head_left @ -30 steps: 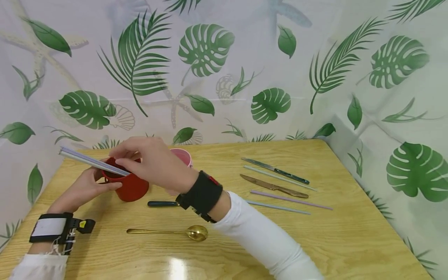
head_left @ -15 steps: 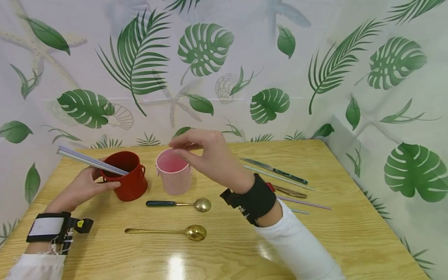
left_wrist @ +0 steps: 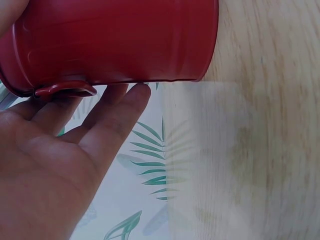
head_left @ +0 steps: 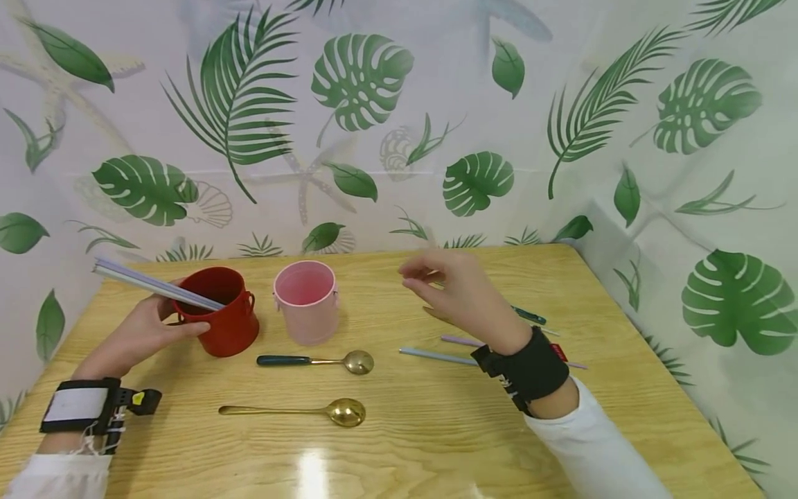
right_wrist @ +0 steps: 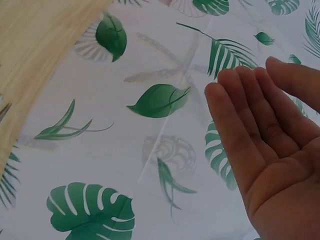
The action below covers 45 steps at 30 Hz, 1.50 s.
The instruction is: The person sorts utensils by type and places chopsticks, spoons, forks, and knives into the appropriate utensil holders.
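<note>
My left hand [head_left: 146, 326] holds a small red bucket [head_left: 233, 329] by its side, thumb in front and fingers behind. In the left wrist view, the fingers lie along the red wall [left_wrist: 115, 40] near a side lug [left_wrist: 67, 90]. Pale lilac and whitish chopsticks [head_left: 156, 284] lean out of the bucket to the left. My right hand [head_left: 467, 294] hovers over the right half of the table, empty, fingers loosely bent. It partly hides table knives, one with a dark green handle [head_left: 528, 315], a purple chopstick [head_left: 460, 340] and a light blue chopstick [head_left: 436, 356].
A pink bucket [head_left: 308, 322] stands just right of the red one. In front lie a spoon with a dark blue handle [head_left: 283, 360] and a gold spoon [head_left: 280, 410]. A leaf-printed cloth [head_left: 386, 208] hangs along the table's back and right edges.
My right hand has drawn away from the red bucket, passed the pink bucket and come over the knives at right. The chopsticks stay in the red bucket, and my left hand keeps its hold.
</note>
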### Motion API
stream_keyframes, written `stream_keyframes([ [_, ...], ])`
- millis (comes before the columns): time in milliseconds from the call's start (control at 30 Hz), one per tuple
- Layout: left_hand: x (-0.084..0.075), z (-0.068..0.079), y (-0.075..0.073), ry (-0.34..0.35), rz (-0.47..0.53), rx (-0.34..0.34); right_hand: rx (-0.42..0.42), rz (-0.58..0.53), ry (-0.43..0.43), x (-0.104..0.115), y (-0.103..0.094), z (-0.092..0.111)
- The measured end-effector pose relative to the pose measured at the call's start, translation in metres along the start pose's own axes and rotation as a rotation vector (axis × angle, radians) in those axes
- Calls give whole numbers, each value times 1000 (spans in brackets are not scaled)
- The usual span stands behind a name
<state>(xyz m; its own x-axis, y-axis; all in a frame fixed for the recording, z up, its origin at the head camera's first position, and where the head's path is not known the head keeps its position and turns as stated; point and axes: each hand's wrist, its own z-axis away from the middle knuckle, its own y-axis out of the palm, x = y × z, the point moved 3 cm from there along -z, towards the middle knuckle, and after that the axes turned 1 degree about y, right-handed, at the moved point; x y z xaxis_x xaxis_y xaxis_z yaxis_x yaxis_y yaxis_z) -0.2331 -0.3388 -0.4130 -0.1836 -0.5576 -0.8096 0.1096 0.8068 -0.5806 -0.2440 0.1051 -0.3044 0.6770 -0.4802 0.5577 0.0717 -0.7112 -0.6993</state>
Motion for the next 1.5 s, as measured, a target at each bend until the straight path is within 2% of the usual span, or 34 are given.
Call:
stream_keyframes([
  [200,-4,0,0,-14,10,12,39,55,118,-24,-11,17],
  [367,-7,0,0,-13,11,14,75,126,193,-35,-19,28],
  [600,-7,-1,0,-10,7,17,175,192,284,-54,-16,47],
  [833,-5,0,-1,-13,6,14,232,259,282,-72,-9,59],
  [1133,-3,2,0,-10,10,13,329,192,370,-85,6,70],
  [1267,-3,1,0,3,13,7,353,176,368,-92,14,74],
  [1500,-3,2,-1,-12,12,12,370,179,306,-94,21,78],
])
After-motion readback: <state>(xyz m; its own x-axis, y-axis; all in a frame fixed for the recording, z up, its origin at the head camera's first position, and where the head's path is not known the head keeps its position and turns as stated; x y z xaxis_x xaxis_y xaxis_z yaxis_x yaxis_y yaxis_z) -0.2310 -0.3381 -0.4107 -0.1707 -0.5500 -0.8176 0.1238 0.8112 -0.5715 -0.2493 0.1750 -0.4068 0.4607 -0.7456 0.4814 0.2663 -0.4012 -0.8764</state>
